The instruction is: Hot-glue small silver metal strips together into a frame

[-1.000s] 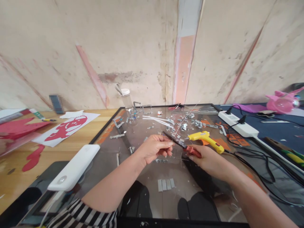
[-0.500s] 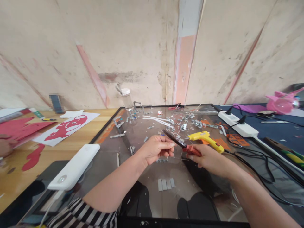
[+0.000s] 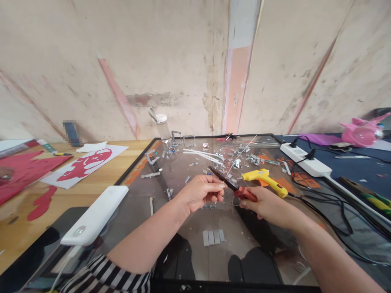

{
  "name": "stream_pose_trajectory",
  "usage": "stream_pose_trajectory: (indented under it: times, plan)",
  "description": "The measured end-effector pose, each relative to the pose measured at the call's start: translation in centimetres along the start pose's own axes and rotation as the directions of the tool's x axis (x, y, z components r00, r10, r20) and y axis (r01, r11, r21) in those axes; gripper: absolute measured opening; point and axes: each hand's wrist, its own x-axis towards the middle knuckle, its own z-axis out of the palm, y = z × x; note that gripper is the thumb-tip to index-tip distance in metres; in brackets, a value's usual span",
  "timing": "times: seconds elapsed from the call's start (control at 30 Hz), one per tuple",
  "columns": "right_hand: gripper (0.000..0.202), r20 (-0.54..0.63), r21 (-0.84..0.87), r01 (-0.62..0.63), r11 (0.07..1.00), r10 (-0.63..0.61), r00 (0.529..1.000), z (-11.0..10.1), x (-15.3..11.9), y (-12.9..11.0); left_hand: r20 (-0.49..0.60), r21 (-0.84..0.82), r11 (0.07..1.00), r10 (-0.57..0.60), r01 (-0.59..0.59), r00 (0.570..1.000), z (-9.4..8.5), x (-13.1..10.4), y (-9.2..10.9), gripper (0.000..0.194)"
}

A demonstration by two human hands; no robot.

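Observation:
My right hand [image 3: 259,199] is wrapped around the red handles of long-jawed pliers [image 3: 224,179], whose dark jaws point up and to the left. Close beside the jaws, my left hand [image 3: 205,190] has its thumb and fingers pinched together. Whatever it holds is too small and too covered to name. Thin wire-like strands [image 3: 233,204] show between and just below the two hands. Nearer to me, several small grey strips [image 3: 214,237] lie in a row on the glossy dark tabletop [image 3: 207,262].
A yellow hot glue gun [image 3: 265,181] lies right of my hands, its cable running past a white power strip [image 3: 305,160]. Beyond are white sticks [image 3: 203,154] and scattered silvery scraps. On the left are a white power bank [image 3: 95,215] and red paper [image 3: 27,171].
My hands and the pliers have barely shifted. At the far left, another person's hand has mostly left the spot where it was, and the red paper there lies differently.

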Motion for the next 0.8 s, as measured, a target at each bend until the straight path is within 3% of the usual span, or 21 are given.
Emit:
stream_pose_trajectory:
  times: [0.43, 0.8]
  plan:
    - [0.013, -0.022, -0.04, 0.098, 0.994, -0.099, 0.995, 0.3, 0.6, 1.0, 0.011, -0.005, 1.0, -0.025, 0.025, 1.0, -0.1, 0.2, -0.1, 0.004]
    - [0.014, -0.075, -0.044, 0.085, 0.995, -0.088, 0.993, 0.4, 0.3, 0.7, 0.01, -0.007, 0.999, -0.039, 0.039, 0.999, -0.2, 0.3, -0.1, 0.004]
